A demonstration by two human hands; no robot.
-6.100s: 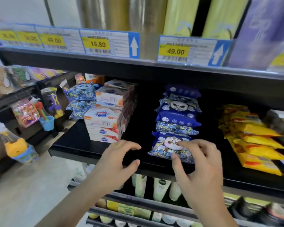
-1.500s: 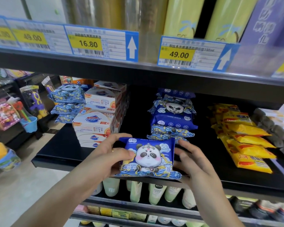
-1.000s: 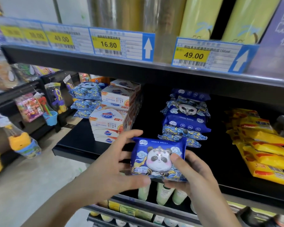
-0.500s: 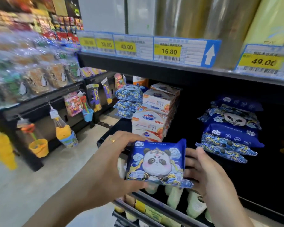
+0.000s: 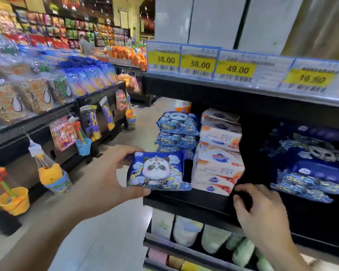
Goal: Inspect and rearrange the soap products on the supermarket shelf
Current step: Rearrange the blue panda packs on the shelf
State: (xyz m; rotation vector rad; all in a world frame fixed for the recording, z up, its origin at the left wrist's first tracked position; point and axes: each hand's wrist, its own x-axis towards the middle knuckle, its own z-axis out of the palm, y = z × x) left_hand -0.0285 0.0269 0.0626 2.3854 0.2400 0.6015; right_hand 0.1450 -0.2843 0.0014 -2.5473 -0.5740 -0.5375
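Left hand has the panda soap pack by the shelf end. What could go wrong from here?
1. The left hand alone grips the panda pack, beyond the shelf's end; a slip would likely drop it to the floor.
2. The left panda stack sits at the shelf corner; adding the pack could nudge it off.
3. The right hand hovers near the white soap boxes; a bump may shift them.

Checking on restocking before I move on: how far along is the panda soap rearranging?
Done: one panda soap pack is off its stack. In hand: the left hand grips it at the shelf's left end, by the left panda stack; the right hand holds nothing. Left: placing it; nothing shows how many more.
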